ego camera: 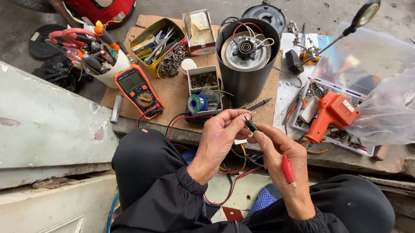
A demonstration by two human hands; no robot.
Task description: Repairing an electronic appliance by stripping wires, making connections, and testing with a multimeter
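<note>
- While pinching a black probe [251,125] at its tip, left hand [220,137] closed on it, just above the knees.
- Right hand [282,158] gripping the same black probe, with a red probe [288,170] tucked against the palm.
- Beyond, on cardboard [170,92]: orange multimeter [138,91], black motor cylinder [246,61], solder spool [197,103].
- Further right: orange soldering gun [331,115].

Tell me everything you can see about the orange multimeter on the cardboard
The multimeter is a handheld meter with an orange rubbery casing, a dark screen at its upper end and a round rotary dial below it. It lies flat, face up and angled, on the left part of the cardboard sheet, beside a white tub of tools. Red and black leads run from its lower end toward the person's hands. Neither hand touches it.
</note>
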